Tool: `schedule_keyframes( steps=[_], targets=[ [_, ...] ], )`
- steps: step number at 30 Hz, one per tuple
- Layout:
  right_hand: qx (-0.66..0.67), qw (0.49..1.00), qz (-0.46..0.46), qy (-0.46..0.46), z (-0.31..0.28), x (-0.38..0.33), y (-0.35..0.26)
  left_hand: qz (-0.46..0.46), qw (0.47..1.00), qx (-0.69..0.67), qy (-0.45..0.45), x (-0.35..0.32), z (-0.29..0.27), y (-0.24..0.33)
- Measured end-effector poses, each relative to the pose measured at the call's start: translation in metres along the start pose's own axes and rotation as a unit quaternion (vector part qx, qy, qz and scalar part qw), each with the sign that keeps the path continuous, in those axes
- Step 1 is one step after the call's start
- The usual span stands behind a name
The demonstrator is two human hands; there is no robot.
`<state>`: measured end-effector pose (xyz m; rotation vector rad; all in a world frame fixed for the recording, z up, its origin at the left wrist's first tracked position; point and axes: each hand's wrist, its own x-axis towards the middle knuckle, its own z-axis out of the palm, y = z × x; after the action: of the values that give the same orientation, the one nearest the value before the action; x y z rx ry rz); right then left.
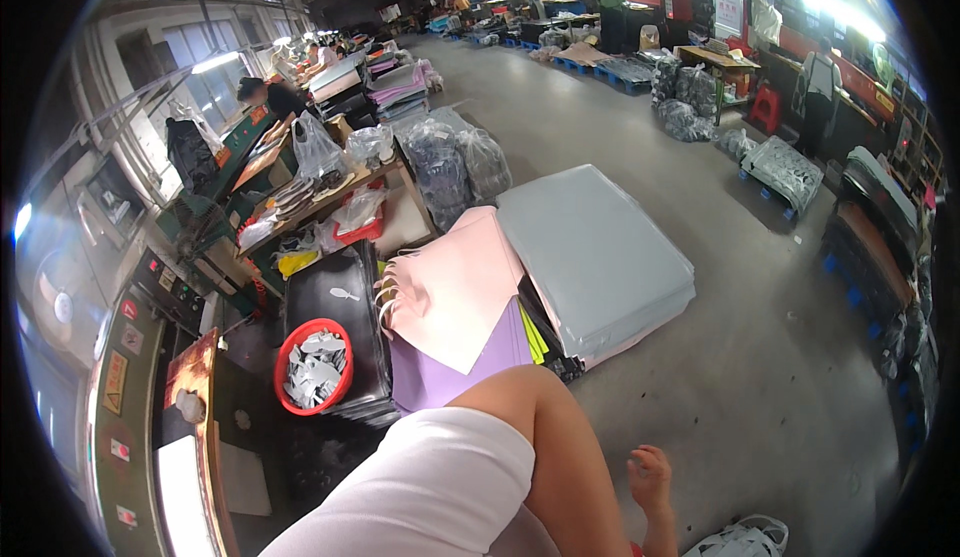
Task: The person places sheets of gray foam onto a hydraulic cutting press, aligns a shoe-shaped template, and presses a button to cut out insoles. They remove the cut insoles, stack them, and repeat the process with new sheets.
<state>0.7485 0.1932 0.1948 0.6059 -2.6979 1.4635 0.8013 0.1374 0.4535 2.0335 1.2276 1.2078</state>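
My left arm, in a white sleeve, is bent across the lower middle, its elbow raised in front of the stacked sheets. Its forearm runs down out of the picture, so my left hand is not in view. My right hand [652,477] hangs over the floor at the lower right, fingers loosely curled and apart, holding nothing visible. Beyond the elbow lie pink sheets [455,287] on purple sheets [430,367], beside a tall stack of grey sheets [595,257]. Left of them, a red basket [346,377] of grey cut pieces [315,367] rests on black sheets [330,272].
A green machine [125,427] with a control panel stands at the left. Behind the sheets are a cluttered workbench [410,202] and clear-wrapped bundles [440,167]. A white strapped item [740,539] lies at the bottom right. Pallet stacks [870,227] line the right; people work farther off.
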Motion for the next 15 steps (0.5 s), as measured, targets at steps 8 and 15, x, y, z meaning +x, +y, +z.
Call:
schedule_keyframes(
  steps=[8,15],
  targets=[
    [0.036,0.997,0.063,-0.019,-0.007,-0.021,0.011,-0.006,1.0,-0.004,-0.013,0.007,0.0,-0.007],
    [-0.158,0.986,0.001,-0.052,-0.141,-0.016,-0.004,-0.024,0.999,-0.009,-0.024,0.011,0.002,-0.015]
  ],
)
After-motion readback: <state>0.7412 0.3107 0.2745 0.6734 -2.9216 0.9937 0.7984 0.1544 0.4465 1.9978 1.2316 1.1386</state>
